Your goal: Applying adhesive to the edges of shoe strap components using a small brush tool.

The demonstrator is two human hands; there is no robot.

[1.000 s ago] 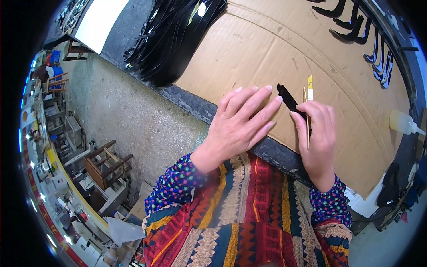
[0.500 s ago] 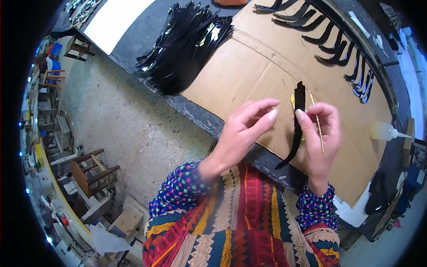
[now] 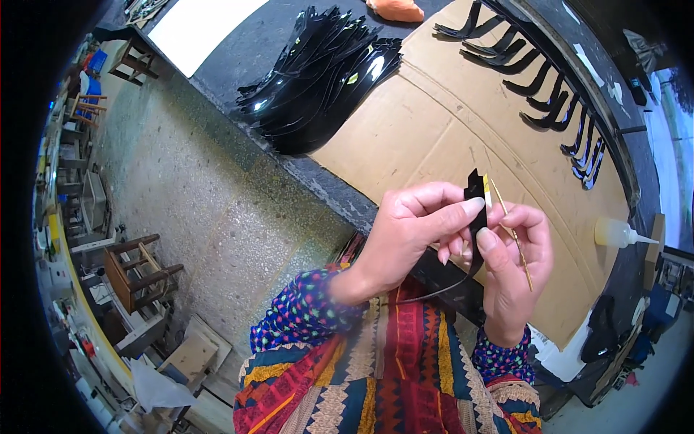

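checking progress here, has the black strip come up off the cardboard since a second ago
Yes. The black strip lay flat on the cardboard sheet under both hands; now the left hand and right hand pinch it upright above it.

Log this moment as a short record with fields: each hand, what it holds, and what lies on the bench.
left hand: pinches the top of a black curved strip, lifted above the bench
right hand: grip on the same strip, plus a thin stick
bench cover: cardboard sheet
far left of cardboard: pile of glossy black strips
far edge: row of black curved pieces, laid singly
right side: squeeze bottle, lying down
top edge: orange object
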